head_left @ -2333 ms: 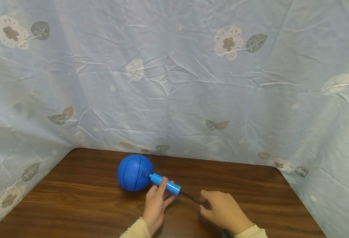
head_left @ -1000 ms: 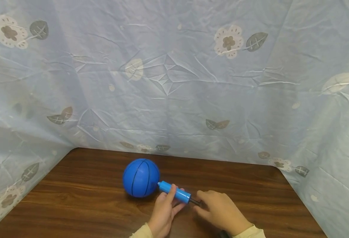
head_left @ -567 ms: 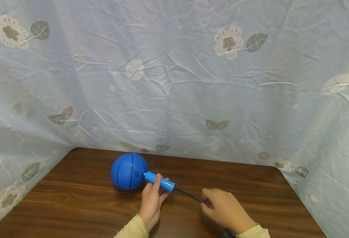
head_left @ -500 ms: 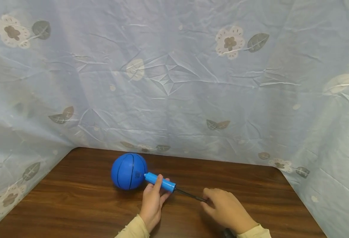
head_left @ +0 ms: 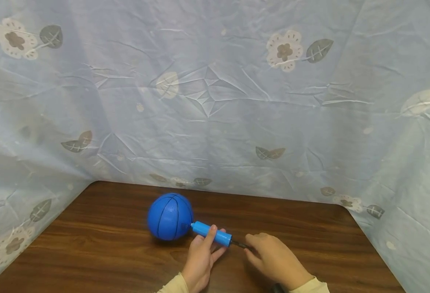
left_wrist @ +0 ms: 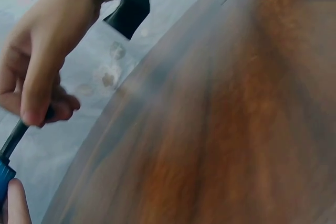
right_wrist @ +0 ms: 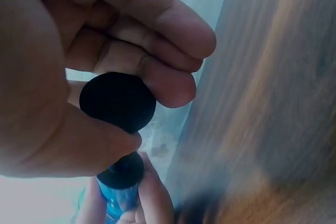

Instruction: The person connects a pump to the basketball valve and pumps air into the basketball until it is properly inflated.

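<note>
A blue ball (head_left: 170,216) with black seam lines sits on the brown table. At its right side, the tip of a blue hand pump (head_left: 200,228) meets the ball. My left hand (head_left: 198,260) grips the pump barrel, thumb on top. From the barrel's other end a short length of dark rod (head_left: 239,244) shows, running to my right hand (head_left: 278,260). In the right wrist view that hand's thumb and fingers pinch the pump's round black end (right_wrist: 116,100). The left wrist view shows the right hand's fingers curled at the rod's end, with the barrel at the lower left edge.
A wood-grain table (head_left: 101,236) with rounded far corners lies under the work. Pale blue curtain cloth (head_left: 207,134) with flowers and leaves surrounds it at the back and sides. A dark wrist strap piece (left_wrist: 128,6) shows at the right wrist.
The pump barrel, the left hand and the ball have shifted right, toward the right hand, which is nearly still. Less rod shows than half a second ago; earlier it also shortened and lengthened.
</note>
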A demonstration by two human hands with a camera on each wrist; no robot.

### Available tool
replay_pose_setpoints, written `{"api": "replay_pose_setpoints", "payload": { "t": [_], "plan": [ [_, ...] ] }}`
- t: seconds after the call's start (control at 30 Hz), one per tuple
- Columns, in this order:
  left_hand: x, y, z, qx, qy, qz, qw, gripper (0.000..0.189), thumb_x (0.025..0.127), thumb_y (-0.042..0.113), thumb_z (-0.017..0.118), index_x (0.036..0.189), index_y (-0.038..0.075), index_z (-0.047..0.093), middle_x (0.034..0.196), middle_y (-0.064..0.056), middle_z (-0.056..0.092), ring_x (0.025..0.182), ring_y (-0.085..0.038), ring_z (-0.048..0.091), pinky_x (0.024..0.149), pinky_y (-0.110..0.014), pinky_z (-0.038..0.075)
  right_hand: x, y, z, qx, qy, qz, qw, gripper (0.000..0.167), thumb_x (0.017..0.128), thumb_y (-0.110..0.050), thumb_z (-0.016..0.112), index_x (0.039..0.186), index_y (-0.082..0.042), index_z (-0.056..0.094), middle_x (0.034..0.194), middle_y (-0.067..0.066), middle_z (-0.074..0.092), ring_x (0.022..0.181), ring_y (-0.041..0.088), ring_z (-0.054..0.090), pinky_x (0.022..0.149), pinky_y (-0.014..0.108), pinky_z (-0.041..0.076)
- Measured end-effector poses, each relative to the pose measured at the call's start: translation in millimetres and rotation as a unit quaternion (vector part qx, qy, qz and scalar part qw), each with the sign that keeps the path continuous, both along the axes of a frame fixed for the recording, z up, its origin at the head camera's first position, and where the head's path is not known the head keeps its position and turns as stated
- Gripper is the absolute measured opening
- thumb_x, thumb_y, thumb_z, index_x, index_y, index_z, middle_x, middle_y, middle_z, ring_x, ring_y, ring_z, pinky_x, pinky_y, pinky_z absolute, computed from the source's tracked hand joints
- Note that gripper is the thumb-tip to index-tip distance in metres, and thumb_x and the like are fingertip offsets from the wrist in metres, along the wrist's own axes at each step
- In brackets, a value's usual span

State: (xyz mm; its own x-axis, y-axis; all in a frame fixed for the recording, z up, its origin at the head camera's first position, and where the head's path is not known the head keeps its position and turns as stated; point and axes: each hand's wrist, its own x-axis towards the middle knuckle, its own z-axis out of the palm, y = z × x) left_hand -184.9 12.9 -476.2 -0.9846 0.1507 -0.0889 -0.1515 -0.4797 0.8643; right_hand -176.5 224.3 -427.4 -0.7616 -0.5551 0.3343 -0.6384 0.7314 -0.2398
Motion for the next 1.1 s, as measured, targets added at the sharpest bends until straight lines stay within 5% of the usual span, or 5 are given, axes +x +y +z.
{"api": "replay_pose_setpoints", "payload": {
  "t": [0.2, 0.37, 0.57, 0.83, 1.1],
  "plan": [
    [7.2, 9.4, 0.1, 0.0, 0.0, -0.029, 0.9996, 0.066, 0.109, 0.039, 0.052, 0.145, -0.012, 0.031, 0.142, -0.027, 0.057, 0.134, -0.034, 0.056, 0.106, -0.046, 0.051, 2.0, -4.2, -4.4, -0.003, 0.029, -0.001, 0.9996, 0.029, 0.09, -0.012, 0.076, 0.081, -0.021, 0.051, 0.069, -0.017, 0.04, 0.062, -0.002, 0.036, 0.053, 0.016, 0.037],
    [7.4, 9.8, 2.0, -0.006, 0.005, -0.033, 0.9994, 0.068, 0.108, 0.041, 0.055, 0.143, -0.013, 0.033, 0.136, -0.021, 0.062, 0.126, -0.03, 0.062, 0.104, -0.044, 0.053, 4.8, -6.6, -3.8, -0.023, -0.01, -0.01, 0.9996, 0.019, 0.094, -0.017, 0.075, 0.087, -0.022, 0.058, 0.075, -0.019, 0.049, 0.065, -0.003, 0.042, 0.057, 0.018, 0.043],
    [0.6, 2.0, 5.1, -0.031, 0.013, 0.0, 0.9994, 0.064, 0.108, 0.046, 0.052, 0.138, -0.009, 0.038, 0.13, -0.017, 0.066, 0.119, -0.023, 0.066, 0.098, -0.039, 0.057, 6.3, -10.4, 1.3, -0.065, -0.097, -0.021, 0.9929, 0.017, 0.1, -0.036, 0.07, 0.095, -0.022, 0.062, 0.079, -0.018, 0.054, 0.066, -0.003, 0.048, 0.058, 0.019, 0.048],
    [-12.1, -10.0, 5.7, -0.037, 0.015, 0.059, 0.9974, 0.071, 0.108, 0.05, 0.05, 0.142, -0.011, 0.038, 0.133, -0.021, 0.063, 0.116, -0.02, 0.066, 0.094, -0.038, 0.058, 5.4, -2.6, 3.1, -0.059, -0.12, -0.034, 0.9904, 0.017, 0.097, -0.036, 0.073, 0.092, -0.024, 0.062, 0.072, -0.021, 0.053, 0.06, -0.004, 0.047, 0.053, 0.019, 0.046],
    [-28.7, -28.3, 4.1, -0.033, 0.021, 0.098, 0.9944, 0.076, 0.107, 0.053, 0.049, 0.146, -0.01, 0.034, 0.143, -0.028, 0.054, 0.13, -0.032, 0.059, 0.101, -0.045, 0.055, 4.0, 5.6, 8.3, -0.03, -0.107, -0.026, 0.9935, 0.009, 0.099, -0.023, 0.072, 0.104, -0.017, 0.069, 0.09, -0.019, 0.063, 0.074, -0.003, 0.054, 0.064, 0.024, 0.052]
  ]
}}
